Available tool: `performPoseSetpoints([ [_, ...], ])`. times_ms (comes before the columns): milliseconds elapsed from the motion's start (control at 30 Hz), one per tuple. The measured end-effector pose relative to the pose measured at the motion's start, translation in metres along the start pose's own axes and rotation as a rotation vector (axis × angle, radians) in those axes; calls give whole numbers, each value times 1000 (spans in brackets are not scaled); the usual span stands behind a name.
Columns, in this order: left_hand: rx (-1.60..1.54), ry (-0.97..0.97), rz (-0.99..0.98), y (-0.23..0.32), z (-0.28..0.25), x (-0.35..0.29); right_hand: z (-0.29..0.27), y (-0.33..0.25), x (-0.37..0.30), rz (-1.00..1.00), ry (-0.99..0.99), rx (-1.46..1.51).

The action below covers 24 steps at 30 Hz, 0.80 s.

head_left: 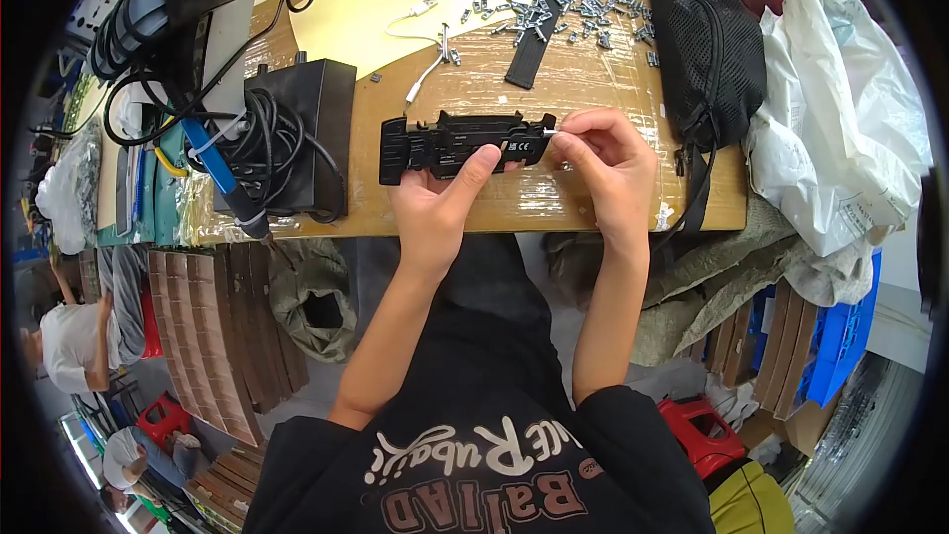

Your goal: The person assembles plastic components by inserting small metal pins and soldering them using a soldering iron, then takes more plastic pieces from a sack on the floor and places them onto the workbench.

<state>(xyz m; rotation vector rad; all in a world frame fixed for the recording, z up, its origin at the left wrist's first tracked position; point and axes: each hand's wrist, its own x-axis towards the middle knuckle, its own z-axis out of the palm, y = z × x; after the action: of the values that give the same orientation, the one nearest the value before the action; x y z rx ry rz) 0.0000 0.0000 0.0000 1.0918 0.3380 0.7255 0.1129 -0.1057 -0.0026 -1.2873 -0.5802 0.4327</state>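
Observation:
A long black plastic housing (457,131) with clips along its edges and a small printed label is held just above the near part of the table. My left hand (435,206) grips it from below, thumb pressed on its face. My right hand (618,173) is at the housing's right end, thumb and forefinger pinched on a small white piece (557,133). Most of that piece is hidden by the fingertips, so its kind does not show. Beyond the housing, a short white cable (427,72) with a plug lies on the table.
Many small grey metal parts (593,5) lie scattered at the back beside yellow paper (336,25). A black box (331,99) with tangled cables and a blue-handled tool (210,158) stand left. On the right are a black mesh bag (707,44) and a white plastic bag (825,109).

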Motion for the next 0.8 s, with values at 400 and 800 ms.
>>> performPoseSetpoints([
  [400,9,-87,87,-8,-3,0,-2,-1,1,-13,6,-11],
  [800,118,-183,217,-12,-10,2,-5,-4,0,72,-55,89],
])
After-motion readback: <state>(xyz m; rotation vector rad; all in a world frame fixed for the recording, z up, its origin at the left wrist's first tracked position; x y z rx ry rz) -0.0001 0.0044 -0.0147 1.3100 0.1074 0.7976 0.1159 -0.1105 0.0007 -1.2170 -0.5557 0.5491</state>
